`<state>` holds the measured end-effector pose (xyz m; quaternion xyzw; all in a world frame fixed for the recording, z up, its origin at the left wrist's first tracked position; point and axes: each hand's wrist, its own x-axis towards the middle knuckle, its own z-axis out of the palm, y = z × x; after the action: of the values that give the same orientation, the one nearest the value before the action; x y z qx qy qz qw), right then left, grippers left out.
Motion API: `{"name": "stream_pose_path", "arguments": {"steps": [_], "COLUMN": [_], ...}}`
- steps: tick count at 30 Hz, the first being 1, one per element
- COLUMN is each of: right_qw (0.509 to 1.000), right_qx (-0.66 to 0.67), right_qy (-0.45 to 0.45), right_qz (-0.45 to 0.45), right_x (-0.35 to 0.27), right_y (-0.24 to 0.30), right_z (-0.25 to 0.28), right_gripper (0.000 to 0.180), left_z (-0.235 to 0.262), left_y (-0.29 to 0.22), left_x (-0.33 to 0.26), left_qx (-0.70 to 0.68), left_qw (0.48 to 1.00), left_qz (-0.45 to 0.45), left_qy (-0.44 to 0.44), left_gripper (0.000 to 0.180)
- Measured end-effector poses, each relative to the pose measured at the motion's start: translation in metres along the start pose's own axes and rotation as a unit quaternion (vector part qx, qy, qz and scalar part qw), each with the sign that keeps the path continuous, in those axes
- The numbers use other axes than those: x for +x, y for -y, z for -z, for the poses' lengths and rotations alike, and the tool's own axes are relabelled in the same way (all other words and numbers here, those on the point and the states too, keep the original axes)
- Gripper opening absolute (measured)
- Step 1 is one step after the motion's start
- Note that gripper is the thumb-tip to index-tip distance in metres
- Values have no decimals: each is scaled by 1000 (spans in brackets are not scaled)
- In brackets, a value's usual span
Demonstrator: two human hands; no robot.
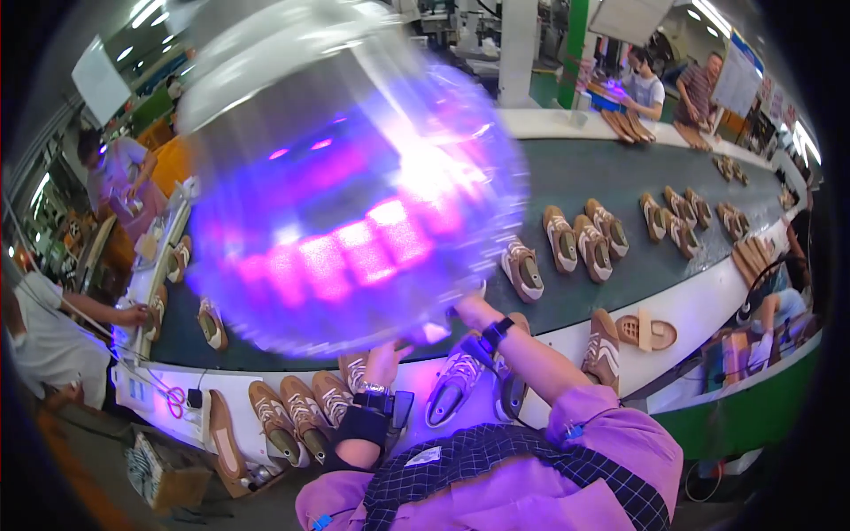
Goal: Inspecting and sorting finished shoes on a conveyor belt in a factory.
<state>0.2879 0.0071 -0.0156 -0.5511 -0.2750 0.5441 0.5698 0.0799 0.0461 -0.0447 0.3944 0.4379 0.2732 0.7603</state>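
Observation:
A round, purple-glowing lamp (pixel 354 239) fills much of the head view and covers the fingers of both my hands. My left hand (pixel 382 365) is just below the lamp's lower rim, above the white ledge. My right hand (pixel 476 310) reaches up to the lamp's right edge. What either hand holds cannot be made out. Between them shows a small, pale, blurred thing (pixel 432 333). Under my right forearm stands a purple-lit sneaker (pixel 454 385), with a second sneaker (pixel 511 394) partly hidden beside it. Brown sneakers with white laces (pixel 305 411) line up left of my left hand.
Several brown sneakers (pixel 593 248) stand on the green conveyor belt (pixel 425 341). The white ledge (pixel 553 345) holds another sneaker (pixel 602 350) and a brown sole-shaped piece (pixel 660 334). Red-handled scissors (pixel 174 400) lie at left. Co-workers stand at left and far right.

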Motion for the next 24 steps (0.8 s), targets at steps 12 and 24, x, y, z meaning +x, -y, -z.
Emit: {"name": "stream_pose_path", "arguments": {"steps": [12, 24], "right_qw": [915, 982], "right_qx": [-325, 180], "right_qy": [-239, -42], "right_qz": [-3, -48], "right_x": [53, 103], "right_y": [-22, -61], "right_z": [98, 170], "right_gripper": [70, 43], "left_z": [-1, -28], "left_y": [55, 12], "left_x": [-46, -50], "left_qx": [-354, -274], "left_qw": [913, 928], "left_qz": [39, 5], "left_qy": [200, 252], "left_gripper": [72, 78]}}
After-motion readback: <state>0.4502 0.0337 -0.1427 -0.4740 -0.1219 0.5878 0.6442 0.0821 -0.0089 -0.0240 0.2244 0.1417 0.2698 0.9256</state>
